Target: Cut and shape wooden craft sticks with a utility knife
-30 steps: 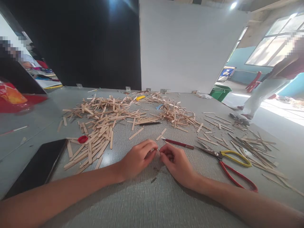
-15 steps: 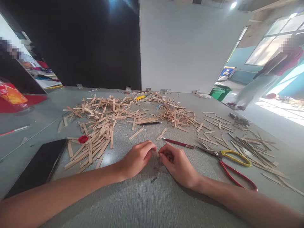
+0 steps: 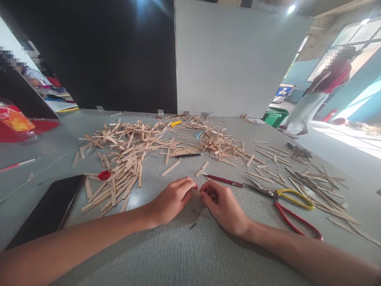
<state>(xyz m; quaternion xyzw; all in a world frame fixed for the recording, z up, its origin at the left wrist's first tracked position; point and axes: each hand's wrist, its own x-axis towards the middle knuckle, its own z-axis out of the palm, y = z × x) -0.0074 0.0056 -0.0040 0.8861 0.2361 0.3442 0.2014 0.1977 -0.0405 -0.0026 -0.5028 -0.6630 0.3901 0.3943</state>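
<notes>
Both the left hand (image 3: 174, 199) and right hand (image 3: 224, 205) pinch a tiny sliver (image 3: 197, 190) between them at centre. The bottle label (image 3: 14, 118) toward ten o'clock is illegible; a white panel (image 3: 232, 59) bounds the tabletop (image 3: 133, 254) around twelve.

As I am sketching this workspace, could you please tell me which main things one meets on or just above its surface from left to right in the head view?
Flat black rectangular device, small red plastic-looking ring, bare left hand, bare right hand, yellow-and-red-handled metal cutters.
</notes>
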